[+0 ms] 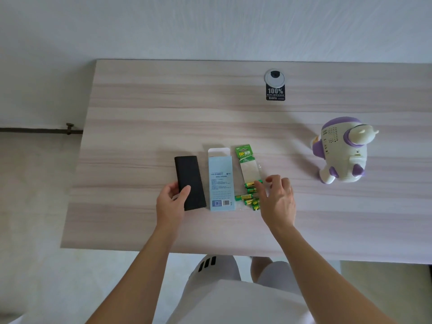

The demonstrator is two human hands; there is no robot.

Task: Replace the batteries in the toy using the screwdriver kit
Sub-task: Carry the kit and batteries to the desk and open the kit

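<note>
A black rectangular case [189, 181] lies on the wooden table [145, 101], left of centre. My left hand [170, 200] grips its near left edge, thumb on top. A pale blue open box [220, 183] lies beside it. To the right is a green battery pack [247, 164] with several green and gold batteries [248, 197] loose at its near end. My right hand [278, 198] hovers over them with fingers spread, fingertips touching the batteries. The white and purple toy [341, 149] lies on its side at the right.
A round grey cable grommet [274, 77] with a black sticker [275, 93] below it sits near the table's far edge. The table's left edge and near edge are in view, with pale floor beyond. My knees show under the near edge.
</note>
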